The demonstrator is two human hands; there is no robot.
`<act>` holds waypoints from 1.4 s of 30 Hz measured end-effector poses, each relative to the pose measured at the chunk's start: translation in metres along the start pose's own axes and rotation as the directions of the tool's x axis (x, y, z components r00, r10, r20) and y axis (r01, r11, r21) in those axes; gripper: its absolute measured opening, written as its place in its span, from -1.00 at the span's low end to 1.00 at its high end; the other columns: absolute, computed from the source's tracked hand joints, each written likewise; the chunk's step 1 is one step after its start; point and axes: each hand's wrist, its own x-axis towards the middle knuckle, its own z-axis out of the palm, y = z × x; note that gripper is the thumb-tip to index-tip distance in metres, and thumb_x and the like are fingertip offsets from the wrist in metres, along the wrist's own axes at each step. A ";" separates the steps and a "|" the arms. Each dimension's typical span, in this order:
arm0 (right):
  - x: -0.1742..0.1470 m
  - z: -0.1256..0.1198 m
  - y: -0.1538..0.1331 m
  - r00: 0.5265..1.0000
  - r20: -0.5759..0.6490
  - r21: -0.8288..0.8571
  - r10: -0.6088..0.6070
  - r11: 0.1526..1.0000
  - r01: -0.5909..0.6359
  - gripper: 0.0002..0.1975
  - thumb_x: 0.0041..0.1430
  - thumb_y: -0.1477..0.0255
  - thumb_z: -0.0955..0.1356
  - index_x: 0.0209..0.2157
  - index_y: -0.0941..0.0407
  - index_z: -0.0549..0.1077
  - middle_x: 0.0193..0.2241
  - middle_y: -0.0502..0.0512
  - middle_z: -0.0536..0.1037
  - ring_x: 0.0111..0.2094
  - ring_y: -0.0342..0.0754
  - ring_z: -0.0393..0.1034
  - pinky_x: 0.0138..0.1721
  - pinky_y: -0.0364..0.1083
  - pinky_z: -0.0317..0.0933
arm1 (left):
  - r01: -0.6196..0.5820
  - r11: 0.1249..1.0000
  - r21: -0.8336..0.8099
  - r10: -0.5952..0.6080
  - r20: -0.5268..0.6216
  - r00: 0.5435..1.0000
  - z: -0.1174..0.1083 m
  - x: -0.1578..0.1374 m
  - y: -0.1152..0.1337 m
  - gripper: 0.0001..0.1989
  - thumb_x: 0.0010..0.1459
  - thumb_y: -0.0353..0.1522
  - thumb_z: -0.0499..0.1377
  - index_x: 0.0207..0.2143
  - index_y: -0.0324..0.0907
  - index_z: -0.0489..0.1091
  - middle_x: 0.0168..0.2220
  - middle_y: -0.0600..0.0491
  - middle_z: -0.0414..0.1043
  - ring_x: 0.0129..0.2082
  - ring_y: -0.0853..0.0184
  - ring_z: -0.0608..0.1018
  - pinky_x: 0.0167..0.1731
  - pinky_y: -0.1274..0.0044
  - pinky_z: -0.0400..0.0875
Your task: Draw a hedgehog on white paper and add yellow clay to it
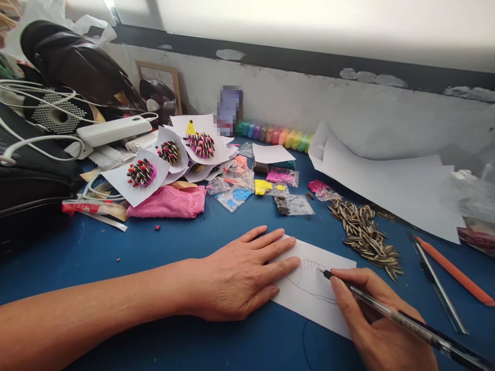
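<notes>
A small white sheet of paper (328,315) lies on the blue table, with a rounded pencil-thin outline and short strokes drawn on it. My left hand (240,273) rests flat over the sheet's left part, its fingers stretched out. In my right hand (381,319) is a black pen (402,317), gripped between thumb and fingers, its tip at the short strokes near the top of the outline. Just beyond the sheet is a pile of striped sunflower seeds (365,234). The lower right part of the sheet is hidden behind my right hand.
Seed-covered clay figures (141,172) on paper stand at the back left, behind a pink cloth (168,201). Bags of coloured clay (234,197) lie mid-table. Larger white sheets (386,175) lean at the wall. An orange cutter-like tool (454,270) and another pen (441,291) lie right.
</notes>
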 end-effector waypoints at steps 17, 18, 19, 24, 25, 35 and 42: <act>0.000 -0.001 -0.004 1.000 0.021 0.014 0.020 1.000 -0.020 -0.85 0.23 0.27 0.34 -0.35 0.02 0.50 -0.49 -0.07 0.60 -0.55 -0.13 0.50 -0.55 -0.21 0.33 | -0.014 1.000 -0.020 0.013 -0.052 0.999 0.001 -0.001 0.000 -0.47 0.41 -0.23 -0.08 0.36 -0.18 0.08 0.41 -0.12 -0.09 0.42 0.07 -0.02 0.36 0.17 -0.11; 0.001 -0.001 -0.004 1.000 0.018 0.014 0.017 1.000 -0.018 -0.85 0.23 0.28 0.34 -0.35 0.02 0.50 -0.49 -0.07 0.60 -0.56 -0.14 0.50 -0.55 -0.22 0.33 | -0.013 1.000 -0.015 0.012 -0.046 0.999 0.000 -0.001 0.000 -0.47 0.41 -0.23 -0.08 0.36 -0.19 0.07 0.42 -0.12 -0.10 0.42 0.07 -0.03 0.36 0.17 -0.12; 0.001 -0.001 -0.005 1.000 0.016 0.014 0.015 1.000 -0.016 -0.86 0.23 0.28 0.35 -0.35 0.02 0.49 -0.49 -0.08 0.60 -0.56 -0.15 0.50 -0.55 -0.23 0.32 | -0.010 1.000 -0.010 0.010 -0.038 0.999 0.000 -0.001 0.000 -0.47 0.41 -0.23 -0.08 0.37 -0.19 0.06 0.42 -0.12 -0.11 0.42 0.07 -0.04 0.36 0.17 -0.13; 0.000 -0.001 -0.004 1.000 0.018 0.025 0.018 1.000 -0.019 -0.86 0.23 0.29 0.34 -0.36 0.01 0.50 -0.49 -0.07 0.61 -0.53 -0.13 0.53 -0.52 -0.23 0.35 | -0.004 1.000 -0.005 0.004 -0.024 1.000 0.000 0.000 0.000 -0.46 0.41 -0.23 -0.08 0.37 -0.17 0.05 0.42 -0.10 -0.12 0.42 0.08 -0.05 0.37 0.18 -0.14; 0.000 0.000 -0.004 1.000 0.016 0.020 0.026 0.999 -0.026 -0.85 0.23 0.28 0.34 -0.36 0.01 0.50 -0.48 -0.07 0.61 -0.52 -0.12 0.53 -0.52 -0.22 0.36 | -0.006 1.000 -0.008 0.006 -0.026 1.000 0.000 0.000 0.000 -0.46 0.41 -0.23 -0.08 0.37 -0.18 0.05 0.42 -0.10 -0.12 0.42 0.08 -0.05 0.37 0.18 -0.14; 0.000 0.000 -0.003 0.995 0.019 0.002 0.097 0.995 -0.098 -0.82 0.22 0.25 0.33 -0.37 0.01 0.50 -0.48 -0.05 0.62 -0.54 -0.11 0.53 -0.53 -0.21 0.35 | -0.021 0.999 -0.023 0.020 -0.059 0.998 0.002 -0.001 -0.001 -0.46 0.41 -0.23 -0.07 0.37 -0.18 0.06 0.41 -0.12 -0.10 0.42 0.07 -0.03 0.36 0.16 -0.11; 0.001 0.000 -0.002 0.998 0.012 0.007 0.060 0.998 -0.060 -0.84 0.22 0.28 0.33 -0.39 0.02 0.49 -0.52 -0.07 0.58 -0.58 -0.13 0.48 -0.56 -0.21 0.32 | -0.008 1.000 -0.007 0.007 -0.025 1.000 0.001 -0.001 -0.001 -0.46 0.41 -0.22 -0.08 0.37 -0.18 0.05 0.42 -0.11 -0.12 0.42 0.07 -0.06 0.37 0.18 -0.14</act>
